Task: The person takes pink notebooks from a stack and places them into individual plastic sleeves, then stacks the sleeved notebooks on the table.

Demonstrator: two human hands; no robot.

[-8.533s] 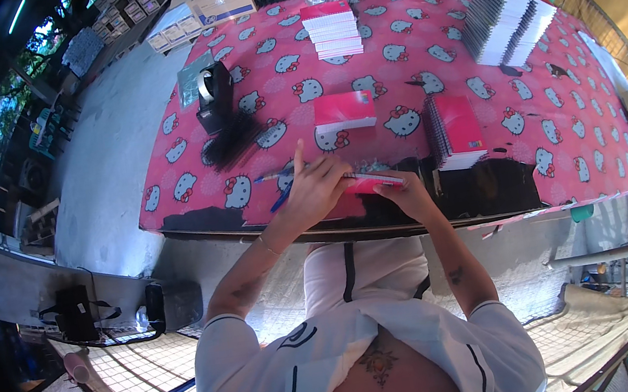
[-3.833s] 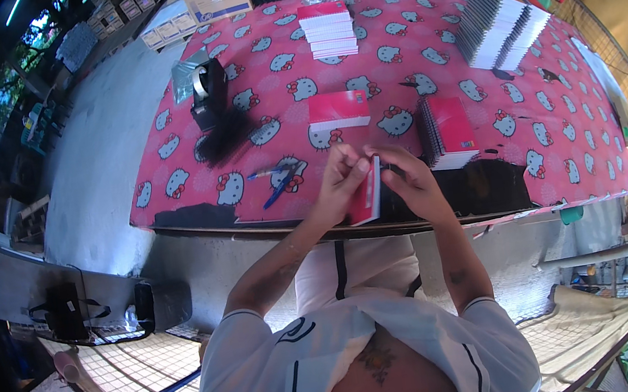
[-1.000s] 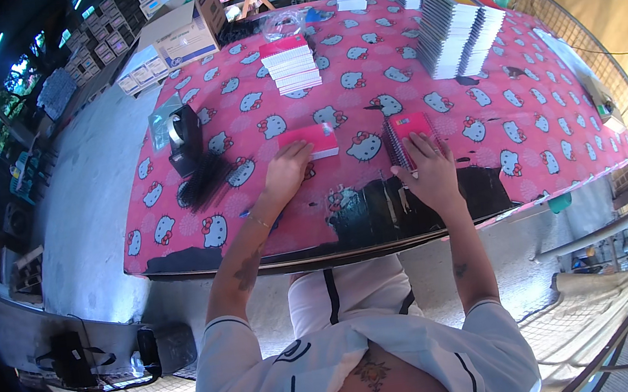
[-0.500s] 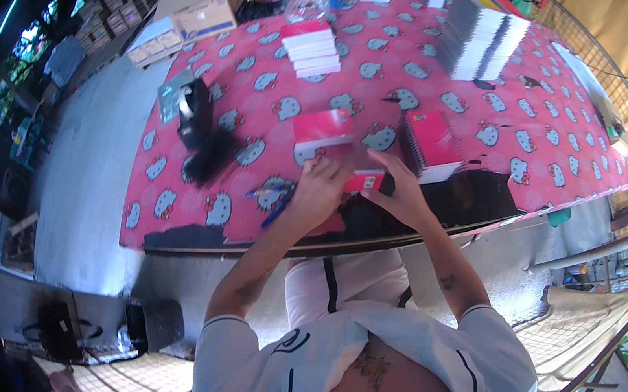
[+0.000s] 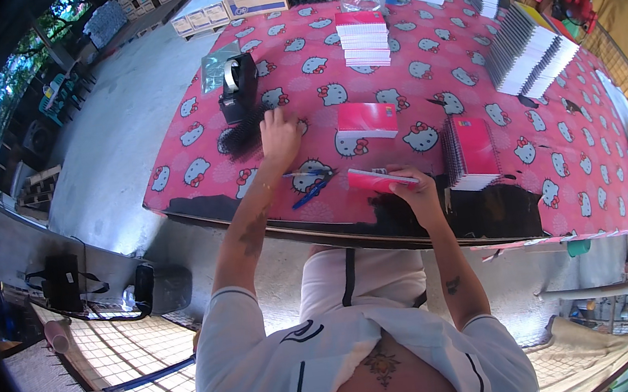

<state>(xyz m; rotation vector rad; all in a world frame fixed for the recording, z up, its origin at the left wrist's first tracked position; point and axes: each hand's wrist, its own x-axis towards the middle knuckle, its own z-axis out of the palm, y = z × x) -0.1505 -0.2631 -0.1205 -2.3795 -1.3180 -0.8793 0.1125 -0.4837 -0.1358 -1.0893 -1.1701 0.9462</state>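
One hand (image 5: pixel 410 187) grips a pink notebook (image 5: pixel 380 180); other hand (image 5: pixel 279 131) touches black combs (image 5: pixel 246 135).

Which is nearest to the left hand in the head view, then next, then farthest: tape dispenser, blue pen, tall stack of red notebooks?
From the left hand:
1. Blue pen, just toward the person.
2. Tape dispenser, beyond it, slightly left.
3. Tall stack of red notebooks, far side, to the right.

Single head-worn fisheye view, steeply down over the pink table (image 5: pixel 424 70), far end perhaps rim-distorted.
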